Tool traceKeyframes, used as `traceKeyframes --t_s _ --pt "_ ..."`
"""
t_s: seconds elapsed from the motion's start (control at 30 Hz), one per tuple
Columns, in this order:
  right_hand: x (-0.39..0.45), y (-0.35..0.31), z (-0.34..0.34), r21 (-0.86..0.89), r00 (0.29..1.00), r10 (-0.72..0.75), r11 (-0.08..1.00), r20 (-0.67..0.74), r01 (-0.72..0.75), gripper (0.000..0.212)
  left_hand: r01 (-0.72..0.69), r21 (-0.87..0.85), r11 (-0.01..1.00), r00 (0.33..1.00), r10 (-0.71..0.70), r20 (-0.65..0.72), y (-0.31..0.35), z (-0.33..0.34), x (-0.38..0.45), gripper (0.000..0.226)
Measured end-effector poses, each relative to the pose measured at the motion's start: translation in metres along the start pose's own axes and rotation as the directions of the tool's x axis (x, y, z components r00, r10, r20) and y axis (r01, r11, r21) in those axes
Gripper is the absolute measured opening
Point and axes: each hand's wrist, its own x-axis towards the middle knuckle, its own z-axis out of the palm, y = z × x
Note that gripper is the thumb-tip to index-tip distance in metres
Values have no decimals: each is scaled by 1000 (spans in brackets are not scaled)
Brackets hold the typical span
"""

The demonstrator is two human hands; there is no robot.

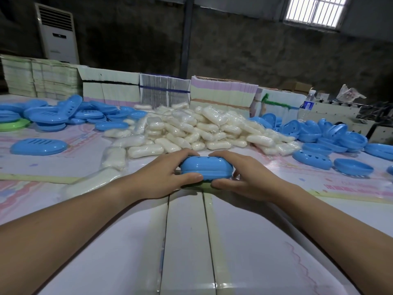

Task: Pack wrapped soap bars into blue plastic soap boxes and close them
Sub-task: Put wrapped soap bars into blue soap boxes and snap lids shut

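A blue plastic soap box (205, 168), its lid sitting on its base, lies on the table in front of me. My left hand (163, 173) grips its left end, fingers over the top and thumb along the front edge. My right hand (244, 173) grips the right end the same way. What is inside the box is hidden. Just behind it rises a large heap of wrapped white soap bars (191, 128).
Loose blue box halves lie piled at the left (55, 113) and the right (331, 135), with one lid (38, 146) alone at the left. Stacks of flat cartons (163, 92) line the table's far side. A water bottle (307, 107) stands far right.
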Motion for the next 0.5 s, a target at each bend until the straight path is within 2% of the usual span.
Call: traceKeyframes --t_s 0.2,0.4,0.5 --pt "0 -5 1 21 1000 -26 999 -6 26 47 50 -96 994 997 -44 63 -2 -1 0 31" --pt "1 -9 4 55 1000 -7 998 -20 9 44 37 -78 996 997 -31 74 2 0 0 41" --pt "1 -10 6 83 999 -20 996 -42 24 45 85 -77 993 994 -79 76 7 1 0 47"
